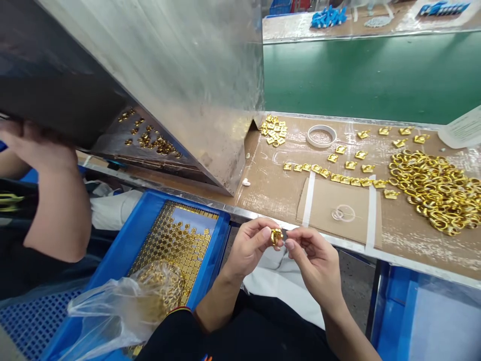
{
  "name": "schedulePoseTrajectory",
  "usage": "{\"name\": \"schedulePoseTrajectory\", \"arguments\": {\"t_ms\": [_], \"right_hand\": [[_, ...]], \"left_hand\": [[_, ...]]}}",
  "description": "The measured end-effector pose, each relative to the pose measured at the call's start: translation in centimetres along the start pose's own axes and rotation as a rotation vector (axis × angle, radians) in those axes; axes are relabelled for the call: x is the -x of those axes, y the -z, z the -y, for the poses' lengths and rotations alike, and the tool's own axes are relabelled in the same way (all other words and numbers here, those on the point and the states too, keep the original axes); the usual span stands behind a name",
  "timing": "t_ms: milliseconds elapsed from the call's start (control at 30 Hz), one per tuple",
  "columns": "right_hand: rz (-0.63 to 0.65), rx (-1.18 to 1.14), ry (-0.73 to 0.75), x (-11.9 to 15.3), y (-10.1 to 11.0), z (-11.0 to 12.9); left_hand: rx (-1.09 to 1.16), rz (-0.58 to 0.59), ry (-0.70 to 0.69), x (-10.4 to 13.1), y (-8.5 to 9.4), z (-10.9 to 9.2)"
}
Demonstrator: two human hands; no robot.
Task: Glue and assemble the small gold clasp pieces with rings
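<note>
Just past the bench edge, my left hand (248, 246) pinches a shiny gold ring-shaped metal piece (276, 236) between thumb and fingers. My right hand (314, 260) is close beside it, thumb and index finger pressed together by a small dark bit; what they hold is too small to make out. On the bench ahead, a row of small gold pieces (335, 177) runs along a cardboard sheet (323, 203) taped down with white strips. Clear thin loops (346, 213) lie on this sheet. A heap of gold rings (438, 193) spreads to the right.
A large metal housing (180, 75) stands at the left, with another person's arm (56, 195) beside it. Below, a blue tray (141, 220) holds gold parts and a plastic bag (116, 306). A tape roll (321, 136) lies on the bench; a green belt (368, 77) runs behind.
</note>
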State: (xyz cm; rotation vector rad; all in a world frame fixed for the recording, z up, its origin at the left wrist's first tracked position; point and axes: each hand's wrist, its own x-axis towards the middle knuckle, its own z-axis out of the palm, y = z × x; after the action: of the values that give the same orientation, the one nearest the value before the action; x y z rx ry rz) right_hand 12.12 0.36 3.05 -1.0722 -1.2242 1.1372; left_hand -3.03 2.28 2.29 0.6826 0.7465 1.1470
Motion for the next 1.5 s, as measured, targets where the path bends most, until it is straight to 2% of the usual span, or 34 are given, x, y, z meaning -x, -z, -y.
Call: {"name": "schedulePoseTrajectory", "arguments": {"t_ms": [133,333,567,700,800,933,1033,1167,1300,1500], "right_hand": [[0.051,0.052,0.069,-0.2,0.1,0.4],[0.103,0.023,0.081,0.0,0.1,0.0],[0.143,0.082,0.158,0.0,0.3,-0.4],[0.102,0.099,0.171,-0.1,0.3,-0.4],[0.096,-0.002,0.099,-0.2,0.4,-0.9],[0.174,-0.345,-0.148,-0.5,0.8,-1.9],[0.224,-0.523,-0.264,-0.7,1.0,-2.0],[0.241,-0.572,-0.294,-0.8,1.0,-1.5],[0.266,-0.601,-0.283,-0.8,0.7,-0.9],[0.279,-0.632,-0.299,-0.8,0.1,-0.4]], "left_hand": [[0.07,0.007,0.062,0.0,-0.7,0.1],[0.054,0.002,-0.009,0.1,-0.9,0.6],[-0.317,-0.186,-0.215,0.5,-1.4,0.6],[-0.479,-0.226,-0.306,0.7,-2.2,0.2],[-0.534,-0.216,-0.353,0.9,-2.5,0.1],[-0.543,-0.18,-0.398,1.3,-2.4,0.2],[-0.593,-0.177,-0.511,1.3,-2.0,0.4],[-0.646,-0.081,-0.669,1.3,-1.4,0.6],[-0.69,0.013,-0.745,1.3,-0.9,0.4],[-0.825,0.031,-0.854,1.2,-0.8,-0.7]]}}
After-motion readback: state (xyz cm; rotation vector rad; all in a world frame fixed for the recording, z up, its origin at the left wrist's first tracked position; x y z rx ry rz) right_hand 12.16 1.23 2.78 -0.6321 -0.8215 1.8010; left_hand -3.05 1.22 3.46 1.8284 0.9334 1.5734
